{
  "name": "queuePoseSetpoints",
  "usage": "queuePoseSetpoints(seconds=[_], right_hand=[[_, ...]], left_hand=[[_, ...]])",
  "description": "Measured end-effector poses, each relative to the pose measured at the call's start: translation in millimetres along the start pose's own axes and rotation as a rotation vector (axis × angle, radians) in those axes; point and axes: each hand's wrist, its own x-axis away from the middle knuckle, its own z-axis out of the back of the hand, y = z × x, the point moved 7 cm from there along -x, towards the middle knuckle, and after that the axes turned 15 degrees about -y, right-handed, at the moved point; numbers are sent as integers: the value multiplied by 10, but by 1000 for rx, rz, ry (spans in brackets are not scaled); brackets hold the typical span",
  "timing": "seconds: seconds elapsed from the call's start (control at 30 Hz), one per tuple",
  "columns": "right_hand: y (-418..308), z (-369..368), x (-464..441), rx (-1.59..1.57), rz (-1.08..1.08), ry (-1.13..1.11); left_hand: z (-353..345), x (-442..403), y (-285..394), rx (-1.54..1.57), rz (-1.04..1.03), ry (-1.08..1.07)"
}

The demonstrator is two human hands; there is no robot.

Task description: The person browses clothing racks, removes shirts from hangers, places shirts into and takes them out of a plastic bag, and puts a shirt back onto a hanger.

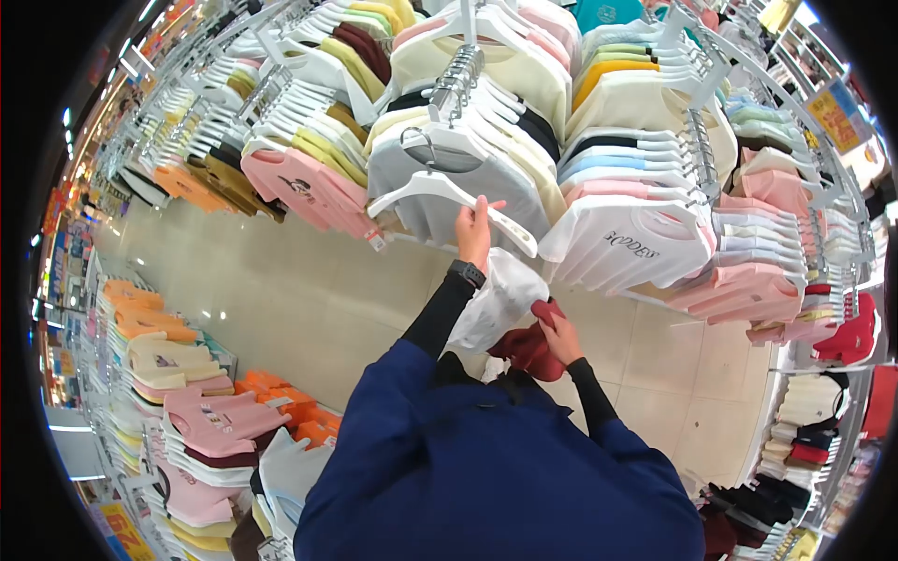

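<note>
My left hand (473,236), with a dark watch at the wrist, is closed around one arm of a white clothes hanger (412,190). The hanger's metal hook points up toward the rack, in front of a grey shirt (444,173). Below it, my right hand (562,338) grips a dark red garment (529,353), which is bunched up near my body. A crumpled white garment (505,292) hangs between both hands. Whether it is held by the left or right hand, I cannot make out.
Racks of shirts on white hangers run across the front, including a white shirt with dark lettering (631,248) and a pink printed shirt (304,187). More clothes, among them a pink shirt (220,421), hang at the lower left. Pale tiled floor (281,280) lies between racks.
</note>
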Motion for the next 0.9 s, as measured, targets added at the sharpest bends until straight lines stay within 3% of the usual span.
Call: queuePoseSetpoints(seconds=[0.2,0.3,0.6,0.7,0.77,0.83,0.9], right_hand=[[-487,255,88,-11,12,-126],[-606,344,1,-128,75,-70],[-1295,663,-167,-519,93,-120],[-1551,709,-219,-694,68,-213],[-1752,718,-283,-807,73,-248],[-1851,671,-384,-952,85,-313],[-2140,678,-430,-1129,29,-397]], left_hand=[[17,-153,202,-103,-100,-38],[39,-298,232,-143,-111,-64],[219,-442,44,-92,81,-33],[382,-357,-35,-221,187,-69],[514,-190,-136,-334,263,-178],[484,132,-87,-339,120,-446],[399,464,161,-229,85,-536]])
